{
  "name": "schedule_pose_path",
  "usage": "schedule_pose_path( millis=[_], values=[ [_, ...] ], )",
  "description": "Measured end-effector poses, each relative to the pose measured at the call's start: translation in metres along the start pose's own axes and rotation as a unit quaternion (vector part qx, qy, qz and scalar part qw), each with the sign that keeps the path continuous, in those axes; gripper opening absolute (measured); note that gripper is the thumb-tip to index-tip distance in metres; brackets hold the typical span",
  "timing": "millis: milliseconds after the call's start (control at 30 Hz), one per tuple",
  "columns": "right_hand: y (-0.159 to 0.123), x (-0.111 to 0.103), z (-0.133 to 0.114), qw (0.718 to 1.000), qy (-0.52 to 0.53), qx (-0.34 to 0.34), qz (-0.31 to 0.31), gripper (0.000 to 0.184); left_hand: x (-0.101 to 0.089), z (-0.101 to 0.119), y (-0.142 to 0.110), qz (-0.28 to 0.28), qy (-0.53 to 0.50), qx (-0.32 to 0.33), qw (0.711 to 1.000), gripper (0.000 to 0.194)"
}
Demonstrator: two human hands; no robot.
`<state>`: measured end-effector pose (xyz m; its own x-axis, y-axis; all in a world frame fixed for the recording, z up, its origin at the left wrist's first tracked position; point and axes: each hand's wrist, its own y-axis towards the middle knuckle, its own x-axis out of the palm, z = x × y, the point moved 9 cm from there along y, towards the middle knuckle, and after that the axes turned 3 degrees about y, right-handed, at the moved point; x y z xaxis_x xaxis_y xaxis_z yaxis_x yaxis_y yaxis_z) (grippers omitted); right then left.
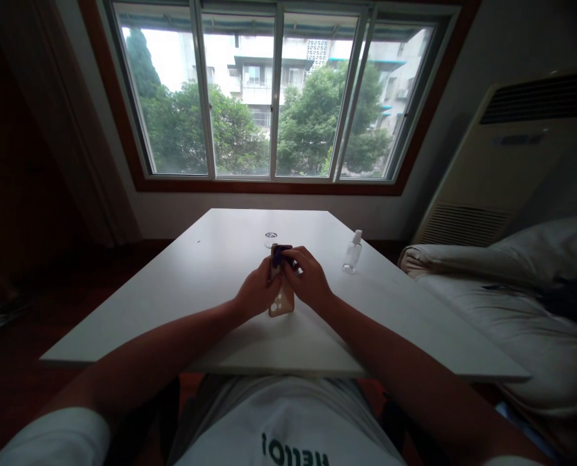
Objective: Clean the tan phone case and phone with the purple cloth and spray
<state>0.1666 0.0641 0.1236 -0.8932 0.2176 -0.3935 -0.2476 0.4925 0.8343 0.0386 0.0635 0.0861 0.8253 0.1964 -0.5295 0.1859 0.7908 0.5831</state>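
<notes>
Above the middle of the white table, my left hand (259, 288) grips a tan phone case (282, 305) by its side. The case is tilted, with its camera cutouts at the end nearest me. My right hand (310, 275) is closed on a dark blue cloth (279, 253), pressed against the far end of the case. Fingers hide much of the cloth and the case's middle. A small shiny spot shows by my right fingers, too small to name. Just beyond my hands lie a dark-patterned round piece (271, 235) and a pale round piece (268, 244).
A clear spray bottle (352, 254) with a white cap stands to the right on the white table (172, 304). Past the table's right edge is a light padded seat (482, 304). A window (273, 97) and a floor-standing air conditioner (492, 155) are beyond.
</notes>
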Motion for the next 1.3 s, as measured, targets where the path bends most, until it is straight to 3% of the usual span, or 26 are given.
schedule_pose_path(
  millis=[267, 500, 967, 1300],
  values=[
    [0.002, -0.003, 0.011, 0.999, 0.018, 0.03, 0.01, 0.027, 0.003, -0.002, -0.001, -0.013, 0.006, -0.006, 1.0, 0.039],
    [-0.001, 0.004, -0.002, 0.999, 0.034, 0.001, -0.012, 0.028, 0.002, -0.001, -0.002, 0.004, -0.012, 0.005, 1.0, 0.05],
    [0.003, 0.004, 0.0, 0.999, 0.041, 0.014, -0.019, 0.028, 0.002, -0.001, -0.002, -0.004, -0.02, 0.01, 1.0, 0.064],
    [0.002, 0.006, 0.011, 0.998, 0.05, 0.036, -0.016, 0.024, -0.002, 0.013, 0.003, -0.016, -0.038, 0.061, 0.997, 0.066]
  ],
)
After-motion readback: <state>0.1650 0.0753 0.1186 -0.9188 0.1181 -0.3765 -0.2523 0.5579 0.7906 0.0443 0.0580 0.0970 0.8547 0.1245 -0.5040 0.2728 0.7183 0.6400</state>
